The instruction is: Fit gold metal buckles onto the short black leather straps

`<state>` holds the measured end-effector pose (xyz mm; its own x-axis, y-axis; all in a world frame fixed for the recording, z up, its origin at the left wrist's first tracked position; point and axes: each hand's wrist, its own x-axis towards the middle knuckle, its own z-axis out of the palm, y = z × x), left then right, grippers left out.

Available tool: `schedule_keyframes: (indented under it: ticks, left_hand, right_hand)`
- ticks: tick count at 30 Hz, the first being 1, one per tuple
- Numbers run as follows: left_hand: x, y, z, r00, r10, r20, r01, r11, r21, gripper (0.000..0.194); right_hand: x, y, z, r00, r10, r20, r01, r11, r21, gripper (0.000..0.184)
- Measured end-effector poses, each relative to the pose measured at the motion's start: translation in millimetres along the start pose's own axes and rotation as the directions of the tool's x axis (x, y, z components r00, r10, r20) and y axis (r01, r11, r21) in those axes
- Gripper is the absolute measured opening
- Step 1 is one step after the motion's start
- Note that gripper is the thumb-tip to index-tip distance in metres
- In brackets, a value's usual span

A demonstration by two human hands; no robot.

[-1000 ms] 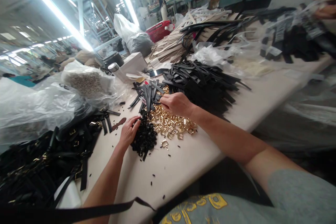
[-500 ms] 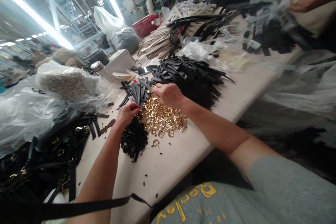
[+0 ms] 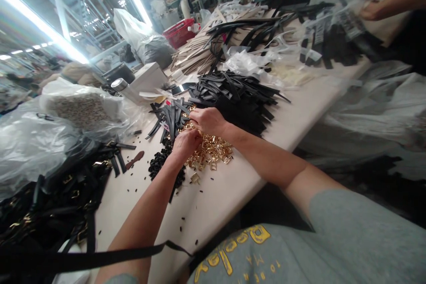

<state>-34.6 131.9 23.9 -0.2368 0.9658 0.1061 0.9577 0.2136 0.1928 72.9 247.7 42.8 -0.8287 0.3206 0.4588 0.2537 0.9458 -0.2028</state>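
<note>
Bunched fingers (image 3: pixel 199 138) of the bare left hand (image 3: pixel 185 144) are pointing down into a loose heap of shiny gold-coloured metal buckles (image 3: pixel 214 151); their tips are hiding behind the knuckles, so I cannot tell whether they are gripping one. Just beyond, the bare right hand (image 3: pixel 209 122) is holding its thumb and fingertips close together over the far side of the heap, beside short, flat, black leather-like strips (image 3: pixel 175 113); whether anything is lying between them is not showing.

Picking seems to be the step in hand. Doing it well is probably calling for a light pinch on one rim at a time, since open frames are likely catching on each other. Taking from the loose edge should be disturbing the heap less than digging, and keeping the left wrist lifted should be stopping the small black ring-like loops (image 3: pixel 159 166) from mixing in.

The buckles are gleaming, hard and squarish, with one single gold buckle (image 3: pixel 195 178) lying apart at the near edge. The loops are looking dull and clumped, while a bigger pile of long black strips (image 3: pixel 233 93) is fanning across the smooth, pale tabletop (image 3: pixel 208 204).
</note>
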Motion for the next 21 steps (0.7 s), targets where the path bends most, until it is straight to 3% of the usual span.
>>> schedule_keyframes:
  ticks: [4, 6, 9, 12, 15, 18, 21]
  left_hand:
    - [-8, -14, 3.5, 0.981, -0.173, -0.089, 0.13, 0.923, -0.362, 0.007]
    - [-13, -21, 3.8, 0.951, -0.297, -0.092, 0.183, 0.774, -0.607, 0.012]
    - [-21, -27, 0.9, 0.897, -0.437, -0.057, 0.17, 0.461, -0.871, 0.028]
    - [-35, -29, -4.7, 0.853, -0.521, -0.024, 0.114, 0.231, -0.966, 0.044]
    - [-55, -29, -9.0, 0.823, -0.568, 0.013, 0.056, 0.059, -0.997, 0.052]
    - [-75, -29, -10.3, 0.796, -0.604, 0.039, 0.038, -0.015, -0.999, 0.052]
    - [-91, -26, -9.2, 0.756, -0.651, -0.062, 0.001, 0.096, -0.995, 0.043]
  right_hand:
    - [0, -2, -1, 1.0, -0.004, -0.013, 0.005, 0.999, 0.037, 0.025]
    - [0, -3, -2, 1.0, -0.002, -0.021, 0.003, 0.999, 0.048, 0.026]
    - [-1, -5, -4, 1.0, 0.008, -0.021, -0.006, 0.997, 0.079, 0.026]
    - [-1, -7, -5, 1.0, 0.018, -0.007, -0.016, 0.989, 0.149, 0.024]
    - [-2, -11, -5, 1.0, 0.015, 0.027, -0.021, 0.969, 0.247, 0.021]
    - [-2, -15, -5, 0.998, -0.01, 0.065, -0.011, 0.948, 0.319, 0.019]
    - [-3, -19, -4, 0.996, -0.017, 0.084, -0.011, 0.947, 0.321, 0.019]
